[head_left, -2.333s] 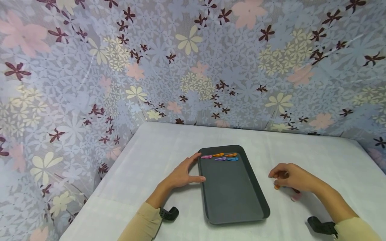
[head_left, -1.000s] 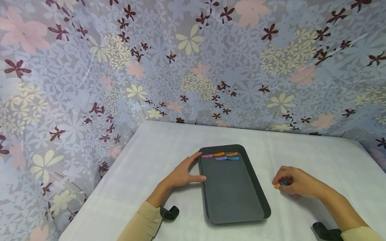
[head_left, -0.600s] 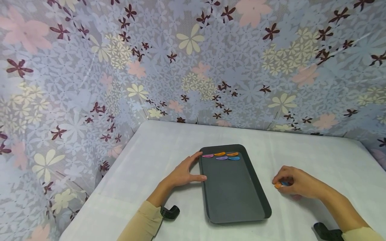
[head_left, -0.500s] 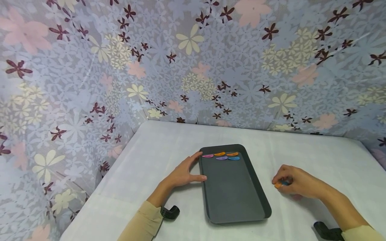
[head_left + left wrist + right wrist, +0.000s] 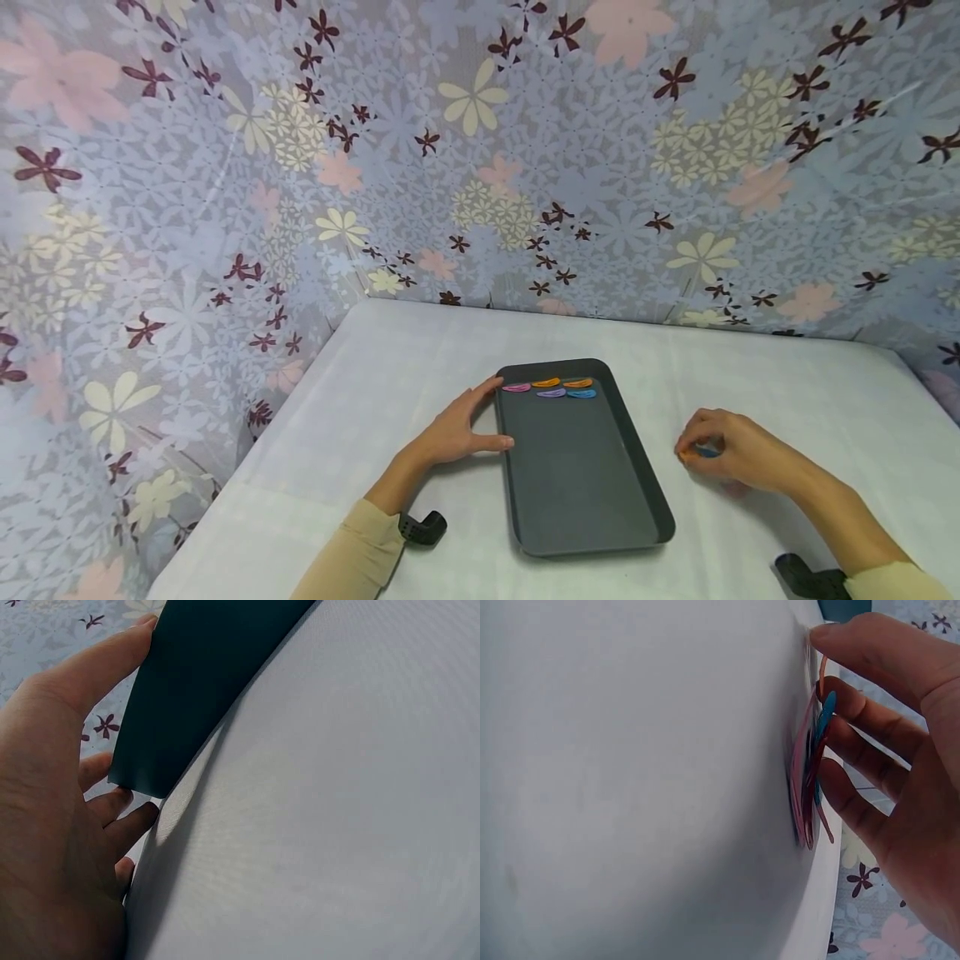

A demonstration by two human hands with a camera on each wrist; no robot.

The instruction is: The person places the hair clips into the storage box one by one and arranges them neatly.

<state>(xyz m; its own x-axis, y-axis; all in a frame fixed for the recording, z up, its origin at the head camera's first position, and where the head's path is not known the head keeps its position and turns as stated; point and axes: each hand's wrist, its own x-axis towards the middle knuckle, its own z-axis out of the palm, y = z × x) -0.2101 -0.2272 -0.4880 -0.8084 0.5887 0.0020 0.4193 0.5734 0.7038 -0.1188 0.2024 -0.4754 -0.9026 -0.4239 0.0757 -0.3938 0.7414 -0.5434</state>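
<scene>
Shifted slightly leftward and toward the far edge of a table covered in white cloth (image 5: 420, 350) since half a second ago: the right hand (image 5: 738, 450), together with the small orange clip (image 5: 823, 675) at its fingertips. At left, a beige long sleeve (image 5: 356, 546) leads past a black wrist-worn device (image 5: 423, 529) to the left hand (image 5: 448, 435). This hand is unclenched, thumb and fingers spread, touching the left edge and far left corner of a smooth, dark grey rectangular tray (image 5: 570, 475) with rounded corners. Five slender, leaf-shaped clips lie in two short rows along the tray's far edge. Left to right, these are a pink clip (image 5: 516, 387) in the far left corner, a bright orange clip (image 5: 546, 382), a purple clip (image 5: 552, 393) just to its near side, a darker orange clip (image 5: 578, 383) toward the far right corner, and a light blue clip (image 5: 582, 394) just below the last. Beyond the tray's right edge, and apart from it, the right hand pinches the small orange clip between thumb and forefinger. Beneath its bent fingers, a blue clip (image 5: 827, 709), a dark red clip (image 5: 815, 769) and a pale pink clip (image 5: 796, 787) overlap closely; whether the fingers touch them cannot be told.
</scene>
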